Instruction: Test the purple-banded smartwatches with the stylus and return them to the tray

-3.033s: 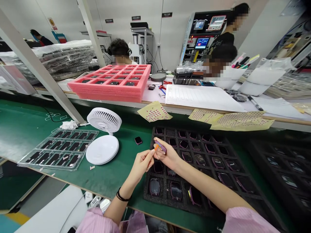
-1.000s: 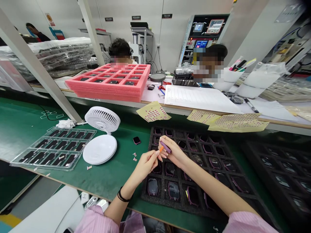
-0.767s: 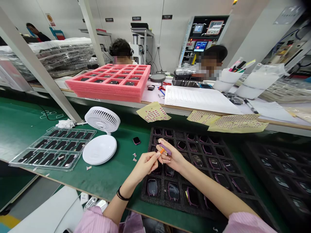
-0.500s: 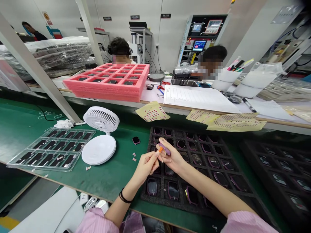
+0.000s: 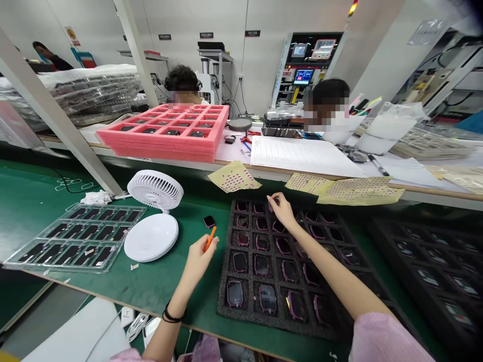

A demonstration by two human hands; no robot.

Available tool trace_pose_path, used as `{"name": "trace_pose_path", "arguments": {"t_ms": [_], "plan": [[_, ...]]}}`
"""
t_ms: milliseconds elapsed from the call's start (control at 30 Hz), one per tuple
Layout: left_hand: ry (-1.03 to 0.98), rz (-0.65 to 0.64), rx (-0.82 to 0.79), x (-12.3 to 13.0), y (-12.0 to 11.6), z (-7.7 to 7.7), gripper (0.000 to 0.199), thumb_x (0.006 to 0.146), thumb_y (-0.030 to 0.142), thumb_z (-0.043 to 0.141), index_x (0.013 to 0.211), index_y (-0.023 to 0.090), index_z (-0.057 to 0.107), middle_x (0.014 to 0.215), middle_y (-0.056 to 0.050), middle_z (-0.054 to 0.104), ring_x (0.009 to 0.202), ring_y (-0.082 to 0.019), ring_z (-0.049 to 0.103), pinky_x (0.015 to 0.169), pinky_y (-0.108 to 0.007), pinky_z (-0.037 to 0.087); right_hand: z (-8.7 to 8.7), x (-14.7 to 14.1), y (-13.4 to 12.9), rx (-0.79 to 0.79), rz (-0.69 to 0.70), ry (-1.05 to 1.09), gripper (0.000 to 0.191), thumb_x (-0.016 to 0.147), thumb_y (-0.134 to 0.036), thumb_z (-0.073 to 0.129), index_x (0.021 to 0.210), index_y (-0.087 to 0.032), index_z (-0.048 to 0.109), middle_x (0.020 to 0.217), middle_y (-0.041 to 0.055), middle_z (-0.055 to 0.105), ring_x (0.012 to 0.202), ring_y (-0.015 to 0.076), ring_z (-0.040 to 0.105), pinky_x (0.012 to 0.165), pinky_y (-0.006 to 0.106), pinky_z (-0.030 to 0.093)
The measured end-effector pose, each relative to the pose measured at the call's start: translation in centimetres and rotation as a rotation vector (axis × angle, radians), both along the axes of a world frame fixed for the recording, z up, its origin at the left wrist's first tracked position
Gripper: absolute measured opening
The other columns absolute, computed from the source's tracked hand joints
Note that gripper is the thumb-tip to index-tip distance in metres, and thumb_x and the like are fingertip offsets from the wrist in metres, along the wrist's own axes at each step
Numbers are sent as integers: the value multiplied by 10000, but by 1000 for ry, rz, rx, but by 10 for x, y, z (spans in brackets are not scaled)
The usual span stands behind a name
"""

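- The left hand (image 5: 199, 249) is closed around a slim, bright orange stick-like tool (image 5: 211, 238), whose upper end tilts up to the right past the fingers; the hand is raised over the green tabletop (image 5: 204, 301), and a black looped band (image 5: 171, 315) circles its wrist.
- The right hand (image 5: 281, 208) pinches a small, dark purple watch case (image 5: 270, 204) between thumb and fingertips, at the far row of a black foam tray (image 5: 247, 314); whether the case touches the foam cannot be told.
- That tray lies on the tabletop, to the right of the left hand, its square compartments bearing purple-rimmed watch cases with dark, glossy faces; the right forearm crosses above it.
- A yellow sliver (image 5: 289, 305) shows at the edge of one case in the near row.
- One loose, dark-faced watch case (image 5: 209, 221) lies on the tabletop just beyond the orange tool, outside the tray.
- To the left stands a white plastic fan with a round base (image 5: 151, 237), beside a clear plastic tray (image 5: 102, 266) of flat black parts.
- On the raised shelf beyond, a pink foam tray (image 5: 162, 148) holds dark pieces in its compartments.
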State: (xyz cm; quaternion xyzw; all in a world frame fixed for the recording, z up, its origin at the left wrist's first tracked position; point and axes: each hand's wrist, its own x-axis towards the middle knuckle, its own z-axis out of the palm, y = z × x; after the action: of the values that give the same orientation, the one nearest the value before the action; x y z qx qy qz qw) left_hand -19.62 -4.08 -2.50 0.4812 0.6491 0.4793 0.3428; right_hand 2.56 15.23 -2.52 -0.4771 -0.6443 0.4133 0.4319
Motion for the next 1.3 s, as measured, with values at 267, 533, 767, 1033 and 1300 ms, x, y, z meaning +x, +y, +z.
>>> {"name": "trace_pose_path", "arguments": {"t_ms": [267, 533, 767, 1033, 1300], "plan": [[343, 43, -154, -23, -12, -9, 403, 847, 529, 456, 633, 197, 536, 560, 14, 517, 512, -147, 440, 528, -250, 284, -33, 20, 29, 176, -166, -490, 202, 826, -393, 544, 756, -203, 536, 885, 131, 633, 939, 310, 561, 835, 407, 389], [507, 25, -272, -27, -12, -19, 342, 867, 445, 422, 617, 223, 493, 536, 2, 518, 510, -179, 510, 525, -245, 296, -25, 74, 30, 165, -317, -634, 340, 857, -417, 526, 723, -116, 607, 1036, 295, 566, 1108, 439, 445, 870, 550, 330], [367, 70, -230, -14, -13, -5, 260, 900, 461, 393, 910, 226, 502, 647, -17, 598, 606, -225, 582, 589, -262, 350, -22, 88, 21, 109, -192, -277, 427, 658, -594, 688, 664, -208, 505, 706, 73, 579, 774, 255, 548, 732, 389, 420], [-210, -439, -38, 54, 2, 29, 356, 911, 494, 389, 800, 189, 533, 523, 77, 358, 444, -86, 295, 468, -203, 256, 16, 17, -58, -164, 124, 270, 403, 767, -604, 581, 739, -205, 531, 550, -42, 455, 454, 107, 403, 415, 240, 315], [-340, -460, -9, 74, 11, 35, 403, 892, 529, 421, 741, 173, 537, 442, 89, 363, 368, -56, 245, 386, -197, 197, 51, -24, -118, -596, 432, 690, 324, 761, -390, 702, 679, -196, 455, 506, -88, 462, 325, 18, 280, 339, 164, 176]]}}
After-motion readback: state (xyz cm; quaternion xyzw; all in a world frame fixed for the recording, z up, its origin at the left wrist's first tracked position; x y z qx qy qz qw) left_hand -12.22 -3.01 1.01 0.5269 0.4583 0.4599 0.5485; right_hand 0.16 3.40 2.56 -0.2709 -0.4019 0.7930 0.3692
